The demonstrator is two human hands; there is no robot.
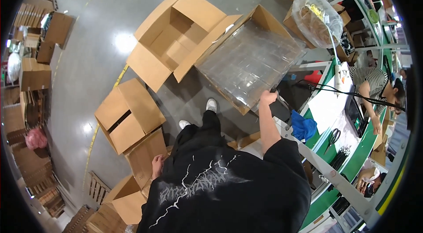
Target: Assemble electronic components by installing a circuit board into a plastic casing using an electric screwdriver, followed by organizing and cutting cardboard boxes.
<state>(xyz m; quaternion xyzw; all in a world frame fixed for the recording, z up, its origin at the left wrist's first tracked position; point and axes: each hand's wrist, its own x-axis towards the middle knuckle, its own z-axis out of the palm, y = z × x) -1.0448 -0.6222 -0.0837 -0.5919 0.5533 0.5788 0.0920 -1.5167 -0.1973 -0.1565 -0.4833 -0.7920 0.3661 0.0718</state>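
Note:
My right hand (268,97) is closed beside the near right corner of a cardboard box (221,93) filled with clear plastic pieces (251,56). A small dark end pokes out of that fist, too little of it showing to name. Down at my left side hangs my left hand (157,165), fingers loosely bent and nothing visible in them. It is nearest to a brown carton (147,156). Straight ahead, an open carton (176,41) stands with its flaps spread, touching the filled box.
Left of my feet sits a carton (129,116) with a gap between its flaps. A green workbench (324,142) on the right bears scissors (333,138) and a blue cloth (303,126). Beyond it sits a person in a striped top (370,78). A bagged bin (315,21) stands at far right.

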